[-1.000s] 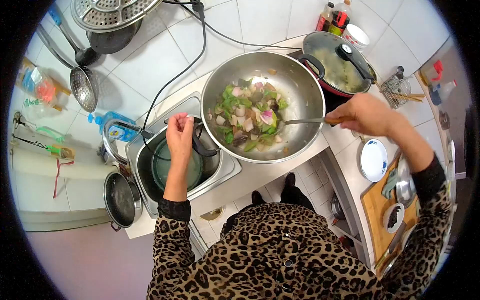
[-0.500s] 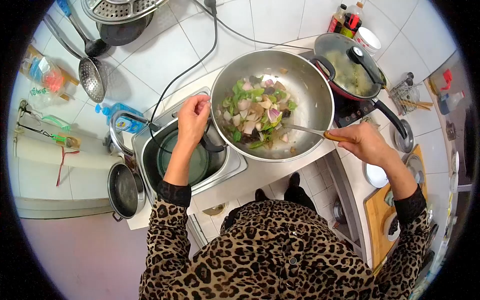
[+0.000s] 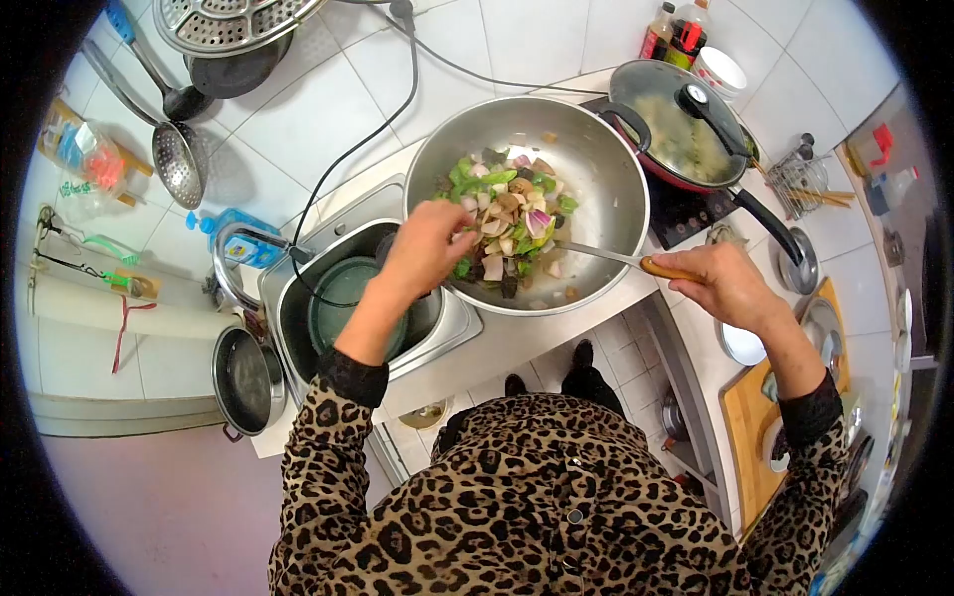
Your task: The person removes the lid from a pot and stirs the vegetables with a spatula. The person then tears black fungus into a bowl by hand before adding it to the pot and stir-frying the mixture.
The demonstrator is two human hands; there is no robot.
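Observation:
A wide steel wok (image 3: 608,189) holds chopped vegetables (image 3: 512,214): green pieces, pale chunks and purplish onion. My right hand (image 3: 725,281) is wrapped round the wooden handle of a metal spatula (image 3: 606,255). The spatula reaches over the wok's right rim, its blade hidden among the food. Over the left rim, my left hand (image 3: 425,253) hangs just above the vegetables, with its fingers curled in and the thumb close to them. Whatever is between those fingers, if anything, cannot be made out.
A lidded pan (image 3: 676,129) stands on the cooktop behind, its long handle pointing right. Left of the wok is a sink (image 3: 298,288) with a green basin (image 3: 348,298). A dark pot (image 3: 245,382) sits at far left, a cutting board (image 3: 750,437) at right. A cord crosses behind.
My left hand has moved right, from beside the wok's rim to over the vegetables. The vegetables have shifted a little in the wok. My right hand still grips the spatula.

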